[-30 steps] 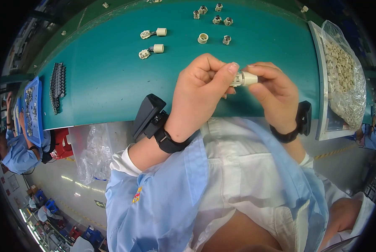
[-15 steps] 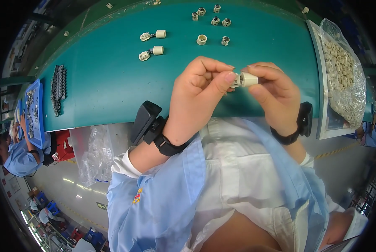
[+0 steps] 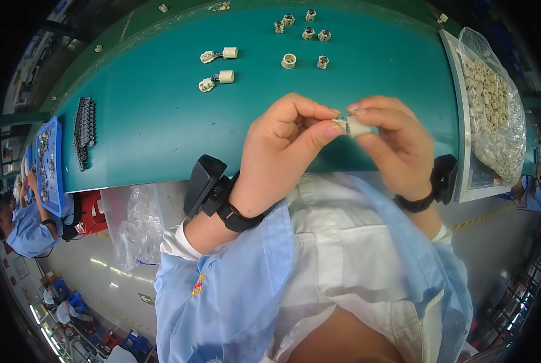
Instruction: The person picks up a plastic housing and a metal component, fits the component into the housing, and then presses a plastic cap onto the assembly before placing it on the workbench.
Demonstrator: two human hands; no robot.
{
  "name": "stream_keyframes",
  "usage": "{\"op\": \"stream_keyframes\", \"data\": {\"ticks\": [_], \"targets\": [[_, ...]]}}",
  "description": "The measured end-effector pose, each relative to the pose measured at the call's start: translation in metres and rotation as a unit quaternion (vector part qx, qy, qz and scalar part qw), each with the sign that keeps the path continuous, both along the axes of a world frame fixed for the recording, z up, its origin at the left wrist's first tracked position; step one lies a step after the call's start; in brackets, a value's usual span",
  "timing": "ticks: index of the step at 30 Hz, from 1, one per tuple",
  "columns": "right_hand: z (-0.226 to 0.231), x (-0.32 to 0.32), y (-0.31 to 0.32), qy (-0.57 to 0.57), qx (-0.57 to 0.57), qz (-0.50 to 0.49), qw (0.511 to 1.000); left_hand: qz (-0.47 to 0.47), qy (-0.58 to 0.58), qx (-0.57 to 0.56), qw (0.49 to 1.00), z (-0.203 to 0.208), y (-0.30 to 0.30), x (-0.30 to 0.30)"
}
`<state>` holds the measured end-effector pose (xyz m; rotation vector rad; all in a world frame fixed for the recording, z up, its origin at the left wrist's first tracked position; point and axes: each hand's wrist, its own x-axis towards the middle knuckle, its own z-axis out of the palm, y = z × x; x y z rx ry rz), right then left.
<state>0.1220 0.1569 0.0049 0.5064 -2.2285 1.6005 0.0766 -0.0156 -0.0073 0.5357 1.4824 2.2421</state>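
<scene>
1. Far left of the left hand, a blue tray of small parts sits against the table's left edge; a dark row of parts lies just inside that edge.
2. A wide stretch of green tabletop runs from that row to the left hand; the near edge passes below both hands, toward the wrists.
3. Beyond the left hand and to its left lie two assemblies, well apart from the fingers.
4. Straight beyond the hands stand a cream cup and six small cores, five of them grouped farther off.
5. Right of the right hand, past a narrower strip of green, a pale frame bounds the table; on it lies a clear bag of cream parts.
6. Between the fingertips is a cream cap, an insert at its left end; how deep it sits cannot be told.
7. The left thumb and forefinger pinch the insert, the other fingers curled.
8. The right hand grips the cap, fingers above, thumb below, fingertips almost meeting the left's.
</scene>
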Motion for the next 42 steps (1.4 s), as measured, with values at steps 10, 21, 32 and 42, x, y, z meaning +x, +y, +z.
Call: {"op": "stream_keyframes", "data": {"ticks": [10, 21, 32, 42], "targets": [[0.001, -0.001, -0.002, 0.027, 0.091, -0.032, 0.995, -0.016, -0.015, 0.000, 1.000, -0.003, -0.002, -0.002], [-0.001, -0.002, -0.006, 0.065, 0.068, -0.034, 0.995, 0.043, 0.161, -0.098, 0.981, -0.007, -0.005, -0.004], [-0.015, -0.004, -0.014, 0.000, -0.157, -0.007, 0.988, 0.050, 0.239, -0.050, 0.968, -0.013, -0.003, -0.008], [-0.007, -0.007, -0.009, 0.069, 0.029, -0.036, 0.997, 0.075, 0.125, -0.032, 0.989, -0.012, 0.000, -0.004]]}}
